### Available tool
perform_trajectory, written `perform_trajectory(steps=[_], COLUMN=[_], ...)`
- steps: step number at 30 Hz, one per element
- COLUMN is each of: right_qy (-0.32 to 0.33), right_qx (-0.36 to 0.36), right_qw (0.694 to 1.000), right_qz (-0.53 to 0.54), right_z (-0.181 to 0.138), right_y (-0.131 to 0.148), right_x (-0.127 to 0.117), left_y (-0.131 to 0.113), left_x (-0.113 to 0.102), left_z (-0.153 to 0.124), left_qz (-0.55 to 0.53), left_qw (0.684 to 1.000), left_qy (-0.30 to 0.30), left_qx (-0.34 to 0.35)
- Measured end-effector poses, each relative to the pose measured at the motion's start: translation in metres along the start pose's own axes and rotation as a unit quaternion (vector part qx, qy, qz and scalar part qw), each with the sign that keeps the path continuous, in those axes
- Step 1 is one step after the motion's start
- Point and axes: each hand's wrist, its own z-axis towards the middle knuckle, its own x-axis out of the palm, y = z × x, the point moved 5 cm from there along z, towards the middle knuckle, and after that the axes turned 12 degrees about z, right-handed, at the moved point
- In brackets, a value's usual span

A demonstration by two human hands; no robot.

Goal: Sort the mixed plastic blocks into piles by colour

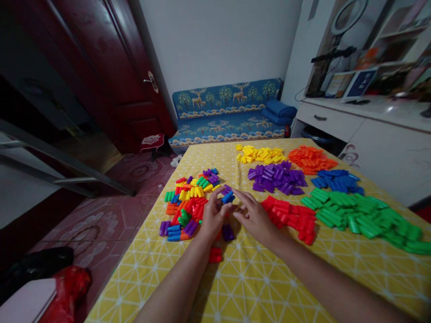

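Together, we pinch a blue piece (228, 196) at the mixed pile's (188, 204) edge.
Seen from the head: our left hand (212, 215) clamps it; our right hand (254, 216), fingers spread, touches the yellow cloth (249, 278). We'd grip lightly, near the sorted blue heap (336, 180).

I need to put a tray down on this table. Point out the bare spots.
Bare yellow tablecloth lies near the front edge, around the forearms. A narrower strip runs between the mixed pile and purple pile. The right side is crowded: red pile, green pile, blue pile.
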Motion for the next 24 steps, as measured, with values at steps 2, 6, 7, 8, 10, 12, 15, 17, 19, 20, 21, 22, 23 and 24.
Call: perform_trajectory(steps=[2, 6, 7, 8, 10, 12, 15, 17, 19, 20, 21, 22, 23, 24], right_qy=[-0.007, -0.015, -0.017, -0.02, -0.036, -0.077, -0.174, -0.22, -0.255, -0.265, -0.274, -0.273, -0.268, -0.258], right_qx=[-0.007, -0.009, -0.011, -0.011, -0.002, 0.022, 0.081, 0.13, 0.196, 0.222, 0.247, 0.258, 0.261, 0.257], right_qw=[1.0, 1.0, 1.0, 1.0, 0.999, 0.996, 0.973, 0.936, 0.878, 0.848, 0.818, 0.798, 0.784, 0.777], right_qz=[0.001, 0.005, 0.007, 0.008, -0.002, -0.032, -0.128, -0.243, -0.354, -0.402, -0.441, -0.471, -0.495, -0.513], right_z=[0.005, 0.008, 0.007, 0.006, 0.005, 0.009, 0.019, 0.025, 0.026, 0.024, 0.021, 0.018, 0.015, 0.013], right_y=[0.002, 0.008, 0.009, 0.01, 0.008, 0.001, -0.018, -0.03, -0.042, -0.047, -0.051, -0.055, -0.058, -0.062], right_x=[0.001, -0.003, -0.005, -0.008, -0.023, -0.055, -0.138, -0.203, -0.263, -0.288, -0.308, -0.323, -0.332, -0.338], left_y=[-0.001, -0.008, -0.01, -0.011, -0.013, -0.013, -0.012, -0.012, -0.012, -0.012, -0.012, -0.012, -0.011, -0.011], left_x=[-0.001, 0.002, 0.003, 0.003, 0.005, 0.005, 0.003, 0.003, 0.004, 0.004, 0.004, 0.005, 0.005, 0.005], left_z=[0.0, -0.001, -0.001, -0.002, -0.004, -0.005, -0.005, -0.005, -0.005, -0.004, -0.004, -0.004, -0.003, -0.003], left_qz=[0.041, 0.125, 0.138, 0.145, 0.141, 0.124, 0.109, 0.108, 0.109, 0.109, 0.11, 0.111, 0.112, 0.112], left_qw=[0.999, 0.99, 0.988, 0.987, 0.988, 0.99, 0.993, 0.993, 0.993, 0.993, 0.993, 0.993, 0.993, 0.993], left_qy=[0.01, 0.041, 0.049, 0.056, 0.063, 0.061, 0.047, 0.042, 0.044, 0.045, 0.046, 0.046, 0.047, 0.047], left_qx=[0.018, 0.043, 0.044, 0.042, 0.027, 0.005, -0.01, -0.011, -0.01, -0.009, -0.008, -0.007, -0.006, -0.005])
